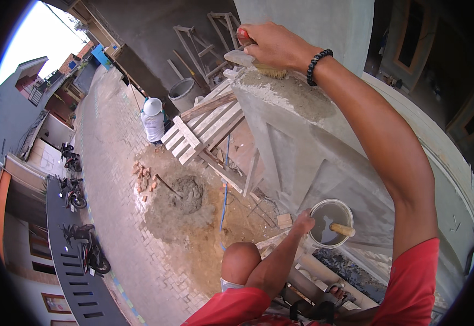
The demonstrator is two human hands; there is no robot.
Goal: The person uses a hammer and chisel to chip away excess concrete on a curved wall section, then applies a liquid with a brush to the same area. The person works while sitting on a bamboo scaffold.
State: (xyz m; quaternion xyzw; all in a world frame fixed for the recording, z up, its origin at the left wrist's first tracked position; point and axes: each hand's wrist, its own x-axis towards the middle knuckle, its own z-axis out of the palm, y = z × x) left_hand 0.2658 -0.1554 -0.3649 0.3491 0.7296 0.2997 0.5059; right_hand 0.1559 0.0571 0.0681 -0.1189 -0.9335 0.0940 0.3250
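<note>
My right hand (274, 44) is closed on a brush (271, 70), its pale bristles against the rough, mortar-topped concrete ledge (311, 98) at the upper centre right. A black bead bracelet (318, 61) circles that wrist. Lower down, my left hand (304, 221) is closed on the left rim of a white bucket (335, 209) of greyish liquid. A short, pale cylindrical handle (340, 229) sticks out of the liquid; whatever is at its submerged end is hidden. Bare grey concrete with recessed triangular panels (283, 157) forms the face below the ledge.
Wooden scaffolding (199, 133) stands left of the ledge. A co-worker (153, 122) in a white hat is on the paved lane (104, 163). Below lie a mortar pile (191, 195), broken bricks (144, 174) and a blue hose (224, 206). Several motorbikes (87, 247) line the left side.
</note>
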